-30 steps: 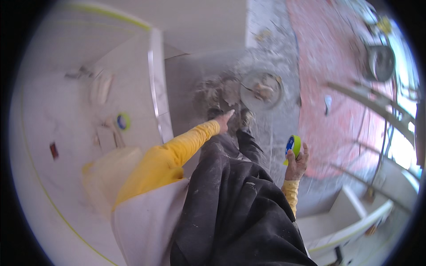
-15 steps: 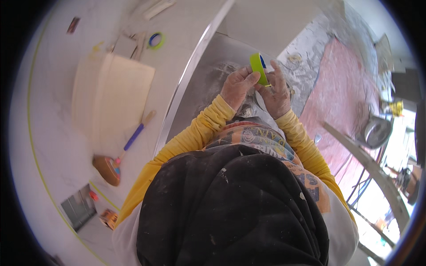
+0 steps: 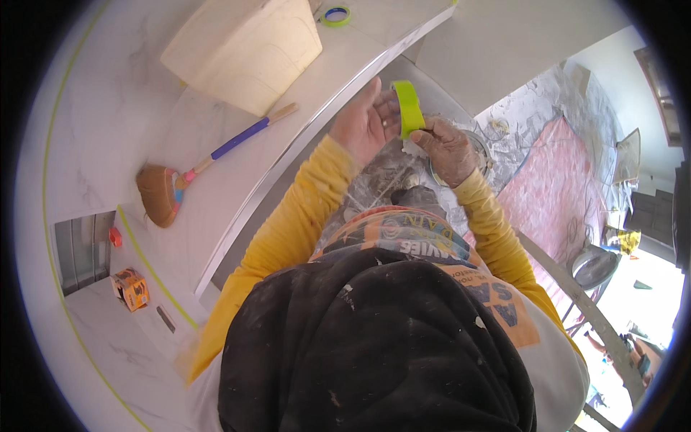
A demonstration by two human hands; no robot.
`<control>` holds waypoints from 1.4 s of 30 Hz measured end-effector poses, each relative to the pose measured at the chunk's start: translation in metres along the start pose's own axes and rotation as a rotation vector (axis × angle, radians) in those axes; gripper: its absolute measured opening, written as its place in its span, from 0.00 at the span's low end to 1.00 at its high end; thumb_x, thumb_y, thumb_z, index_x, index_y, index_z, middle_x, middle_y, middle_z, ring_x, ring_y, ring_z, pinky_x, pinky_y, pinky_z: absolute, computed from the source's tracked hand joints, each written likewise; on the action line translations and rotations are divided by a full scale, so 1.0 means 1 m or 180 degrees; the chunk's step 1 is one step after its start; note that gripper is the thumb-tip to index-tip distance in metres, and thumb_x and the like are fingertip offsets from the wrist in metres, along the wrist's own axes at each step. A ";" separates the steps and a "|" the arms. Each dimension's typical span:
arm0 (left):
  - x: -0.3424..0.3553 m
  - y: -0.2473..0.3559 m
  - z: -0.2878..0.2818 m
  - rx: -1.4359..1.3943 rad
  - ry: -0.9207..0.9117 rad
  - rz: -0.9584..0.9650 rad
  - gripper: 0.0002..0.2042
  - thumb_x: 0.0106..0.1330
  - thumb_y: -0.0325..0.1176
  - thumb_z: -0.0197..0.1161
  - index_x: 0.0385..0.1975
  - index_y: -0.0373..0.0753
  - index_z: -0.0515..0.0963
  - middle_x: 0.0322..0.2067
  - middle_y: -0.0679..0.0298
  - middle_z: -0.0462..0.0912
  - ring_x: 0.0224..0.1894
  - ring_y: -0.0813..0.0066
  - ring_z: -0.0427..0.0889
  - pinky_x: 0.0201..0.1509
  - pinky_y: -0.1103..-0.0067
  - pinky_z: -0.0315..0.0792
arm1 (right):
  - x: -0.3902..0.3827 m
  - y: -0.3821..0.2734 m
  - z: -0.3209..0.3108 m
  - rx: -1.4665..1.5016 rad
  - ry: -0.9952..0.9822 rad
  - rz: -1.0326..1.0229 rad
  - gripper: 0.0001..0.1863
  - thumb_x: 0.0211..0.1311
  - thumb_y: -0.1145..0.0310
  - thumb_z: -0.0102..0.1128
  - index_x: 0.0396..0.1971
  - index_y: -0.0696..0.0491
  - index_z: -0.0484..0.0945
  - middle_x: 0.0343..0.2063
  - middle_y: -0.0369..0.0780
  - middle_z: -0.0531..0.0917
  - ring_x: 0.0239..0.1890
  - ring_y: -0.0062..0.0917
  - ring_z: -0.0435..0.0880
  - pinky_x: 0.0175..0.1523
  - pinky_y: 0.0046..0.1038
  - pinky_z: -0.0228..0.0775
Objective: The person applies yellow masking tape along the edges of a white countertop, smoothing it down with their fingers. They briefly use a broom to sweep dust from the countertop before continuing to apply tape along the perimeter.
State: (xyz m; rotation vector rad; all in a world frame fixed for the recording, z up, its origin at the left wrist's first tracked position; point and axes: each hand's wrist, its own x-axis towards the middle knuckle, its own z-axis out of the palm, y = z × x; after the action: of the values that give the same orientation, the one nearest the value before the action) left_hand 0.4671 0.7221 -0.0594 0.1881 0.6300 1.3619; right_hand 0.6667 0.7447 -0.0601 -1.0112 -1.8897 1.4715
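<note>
A bright green tape roll (image 3: 406, 103) is upright at upper centre, gripped in my right hand (image 3: 444, 149) between thumb and fingers. My left hand (image 3: 366, 121) is just left of the roll, palm showing, fingers apart and slightly curled, their tips close to the tape; whether they touch it I cannot tell. A round metal pan (image 3: 483, 160) lies on the floor behind my right hand, partly hidden. Beside my arms runs a white marble-look ledge with a shiny edge strip (image 3: 252, 193).
On the left ledge are a cream rectangular panel (image 3: 237, 50), a broom (image 3: 162, 198), another tape roll (image 3: 335, 22) and an orange box (image 3: 129, 289). At right, a dusty pink sheet (image 3: 547, 176) covers floor beside a long plank (image 3: 604, 327) and assorted clutter.
My hands, apart a second ago, came together at the tape. My left hand has since loosened and opened leftward; the roll has moved slightly left in my right hand. The view has shifted.
</note>
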 end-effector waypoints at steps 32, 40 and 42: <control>-0.118 -0.011 -0.006 0.3557 0.1198 0.1424 0.20 0.72 0.47 0.58 0.41 0.32 0.78 0.25 0.67 0.81 0.27 0.85 0.78 0.33 0.86 0.71 | 0.011 -0.031 0.043 0.0909 -0.0303 -0.0321 0.19 0.65 0.73 0.64 0.54 0.60 0.75 0.42 0.36 0.82 0.44 0.17 0.80 0.50 0.17 0.73; -0.113 -0.013 -0.014 0.5359 0.0476 0.2658 0.22 0.69 0.51 0.59 0.40 0.34 0.78 0.29 0.59 0.83 0.28 0.63 0.78 0.42 0.72 0.68 | 0.028 -0.060 0.027 0.0701 0.0657 -0.0734 0.08 0.64 0.70 0.65 0.37 0.59 0.83 0.29 0.32 0.82 0.33 0.15 0.77 0.41 0.17 0.70; -0.119 -0.010 -0.008 0.5543 0.0245 0.3513 0.21 0.69 0.50 0.58 0.40 0.34 0.78 0.30 0.57 0.83 0.29 0.57 0.77 0.47 0.68 0.64 | 0.039 -0.080 0.012 0.0468 0.0964 -0.1096 0.06 0.64 0.71 0.64 0.36 0.58 0.83 0.28 0.32 0.82 0.32 0.14 0.77 0.41 0.18 0.71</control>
State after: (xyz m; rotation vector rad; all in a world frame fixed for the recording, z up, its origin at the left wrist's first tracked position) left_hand 0.4623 0.6055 -0.0341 2.1176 1.7956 1.3874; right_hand 0.6162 0.7602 0.0127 -0.7468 -1.6169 1.1654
